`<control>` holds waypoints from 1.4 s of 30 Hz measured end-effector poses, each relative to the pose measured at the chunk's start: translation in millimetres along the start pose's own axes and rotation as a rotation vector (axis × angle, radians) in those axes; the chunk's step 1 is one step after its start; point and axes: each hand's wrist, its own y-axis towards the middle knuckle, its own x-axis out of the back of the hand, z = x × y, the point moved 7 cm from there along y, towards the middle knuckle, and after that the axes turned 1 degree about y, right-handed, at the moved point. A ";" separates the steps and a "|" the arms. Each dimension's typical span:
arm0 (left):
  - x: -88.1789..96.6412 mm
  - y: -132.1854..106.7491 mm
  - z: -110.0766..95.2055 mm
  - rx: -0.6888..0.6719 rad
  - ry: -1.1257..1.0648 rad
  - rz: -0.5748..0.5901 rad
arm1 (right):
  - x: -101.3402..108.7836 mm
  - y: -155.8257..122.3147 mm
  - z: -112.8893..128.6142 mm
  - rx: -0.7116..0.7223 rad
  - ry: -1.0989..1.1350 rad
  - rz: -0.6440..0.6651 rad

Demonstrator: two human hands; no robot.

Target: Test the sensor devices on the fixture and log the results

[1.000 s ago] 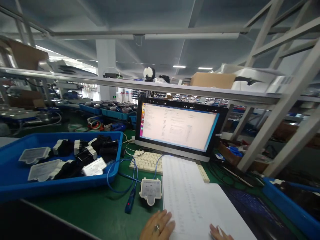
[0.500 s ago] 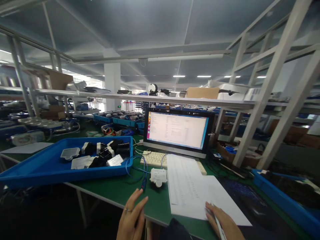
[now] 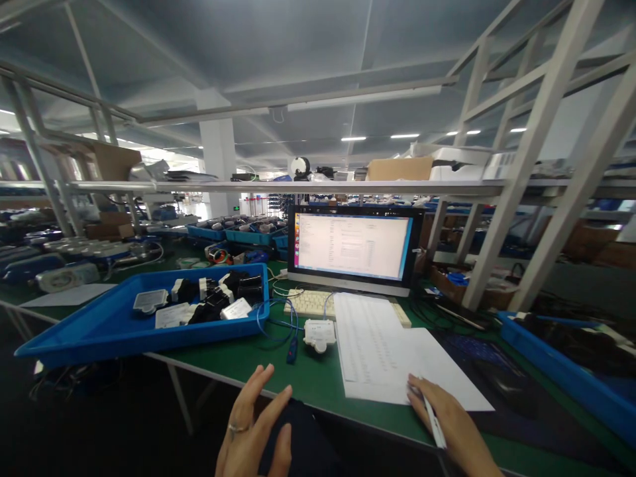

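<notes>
My left hand (image 3: 256, 424) hovers just off the front edge of the green table, its fingers apart and nothing in them. A ring is on one finger. Beyond it lies a blue cable with a dark plug (image 3: 292, 350), beside a small white box-shaped device (image 3: 319, 335). My right hand (image 3: 442, 417) is closed on a white pen (image 3: 435, 427) and rests at the lower edge of the paper sheets (image 3: 370, 351). Print on the sheets is too small to read.
A blue tray (image 3: 99, 348) with black and white parts stands on the left. Behind the papers are a cream keyboard (image 3: 311, 303) and a lit monitor (image 3: 352, 248). At the right lie a dark mouse (image 3: 503, 385) and another blue tray (image 3: 561, 387). A shelf (image 3: 348, 188) crosses above.
My left hand has drawn back from the cable's plug toward me, its fingers spreading. My right hand keeps the pen at the papers. The view has shifted slightly.
</notes>
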 end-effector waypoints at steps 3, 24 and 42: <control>-27.4 -6.3 -11.3 -0.076 0.028 0.053 | 2.0 -1.6 4.8 0.053 -0.035 0.000; -246.6 -53.7 -90.4 -0.388 -0.070 0.859 | 20.5 -6.7 17.6 0.049 0.028 0.015; -242.7 -47.9 -97.0 -0.391 -0.041 0.721 | -10.5 42.9 -12.6 -0.714 0.605 -0.090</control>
